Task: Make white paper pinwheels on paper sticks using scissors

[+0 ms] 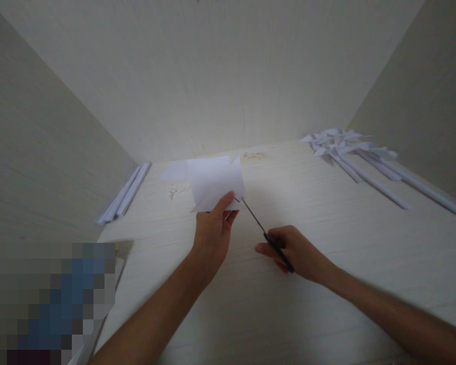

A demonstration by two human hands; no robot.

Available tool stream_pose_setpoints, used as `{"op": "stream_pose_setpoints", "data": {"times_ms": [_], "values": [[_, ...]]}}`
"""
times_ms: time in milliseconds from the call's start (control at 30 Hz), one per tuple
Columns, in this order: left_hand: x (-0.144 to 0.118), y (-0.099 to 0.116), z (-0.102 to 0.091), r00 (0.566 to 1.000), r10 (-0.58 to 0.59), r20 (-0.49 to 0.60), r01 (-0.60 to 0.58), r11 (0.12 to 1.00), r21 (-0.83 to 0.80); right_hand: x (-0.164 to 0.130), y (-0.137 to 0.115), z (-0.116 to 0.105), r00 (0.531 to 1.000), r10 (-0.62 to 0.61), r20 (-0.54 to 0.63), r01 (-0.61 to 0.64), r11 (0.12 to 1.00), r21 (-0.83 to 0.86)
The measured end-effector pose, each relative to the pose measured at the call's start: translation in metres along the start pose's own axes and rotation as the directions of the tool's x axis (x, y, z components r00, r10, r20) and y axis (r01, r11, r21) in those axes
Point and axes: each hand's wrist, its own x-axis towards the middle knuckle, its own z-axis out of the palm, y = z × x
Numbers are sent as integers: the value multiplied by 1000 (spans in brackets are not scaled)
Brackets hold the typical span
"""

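My left hand pinches the lower edge of a white sheet of paper, thumb on top and fingers beneath. Slits run into the sheet at its corners, and a flap stands up at the upper right. A pair of scissors with black handles is gripped in my right hand. The tips of the blades are at the paper's lower right corner, close to my left thumb. Whether the blades touch the paper I cannot tell. Another flat piece of white paper lies partly behind the held sheet.
Paper pinwheels on rolled paper sticks lie at the back right. Several rolled paper sticks rest along the left wall. The pale tabletop has walls on three sides. A blurred-out area covers the lower left.
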Motion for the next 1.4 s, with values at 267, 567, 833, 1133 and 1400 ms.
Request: {"op": "stream_pose_setpoints", "data": {"times_ms": [267, 567, 833, 1133, 1400], "values": [[2, 6, -1, 1000, 0, -26, -1, 1000, -15, 0, 4, 2, 1000, 27, -6, -27, 997, 73], [-13, -21, 1, 997, -41, 67, 39, 999, 34, 9, 4, 10, 912, -80, -402, 282, 834, 474], [-13, -32, -7, 968, -113, 224, 106, 993, 44, 11, 3, 0, 834, 30, -551, 307, 804, 509], [21, -4, -26, 914, -250, 320, 175, 954, 245, 15, 13, -20, 918, -4, -397, 209, 856, 473], [5, -7, -21, 915, -221, 337, -11, 821, 570, 17, 13, -20, 812, 40, -582, 335, 785, 522]]}}
